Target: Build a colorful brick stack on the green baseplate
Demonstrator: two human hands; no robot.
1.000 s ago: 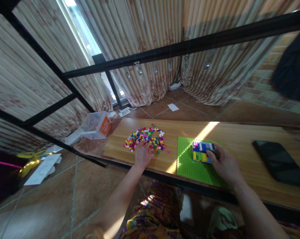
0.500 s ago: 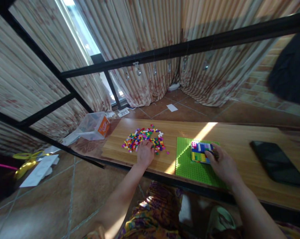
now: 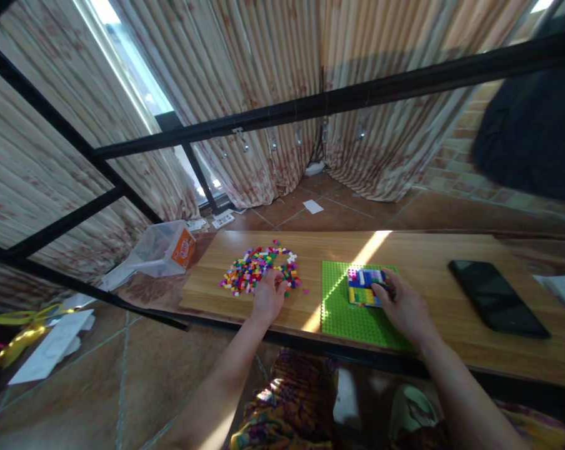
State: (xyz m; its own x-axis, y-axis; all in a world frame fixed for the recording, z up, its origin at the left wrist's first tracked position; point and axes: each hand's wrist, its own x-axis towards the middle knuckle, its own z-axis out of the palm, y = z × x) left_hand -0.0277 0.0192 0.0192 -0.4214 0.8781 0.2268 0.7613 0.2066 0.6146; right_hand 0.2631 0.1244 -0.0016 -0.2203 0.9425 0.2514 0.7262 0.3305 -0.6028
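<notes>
My left hand (image 3: 269,298) is at the near edge of a pile of small coloured toy bricks (image 3: 249,269). Its thumb and fingers are drawn together in a pinch, but whatever lies between them is too small to make out. On a green studded baseplate (image 3: 337,315) stands a low block of joined toy bricks (image 3: 364,290), blue, yellow and white on top with a pink corner. My right hand (image 3: 403,306) grips this block by its right side, with the thumb in front and the fingers behind; they hide that end.
A dark phone or tablet (image 3: 498,297) lies on the wooden table (image 3: 305,247), right of the baseplate. Beyond the table's left end, a clear plastic box (image 3: 158,247) with an orange label sits low down. A black metal rail (image 3: 282,112) crosses ahead, before the curtains.
The whole view has shifted, so the table's contents appear further left. My left hand has drawn slightly right across the pile, its fingers closer together. My right hand keeps its grip on the block.
</notes>
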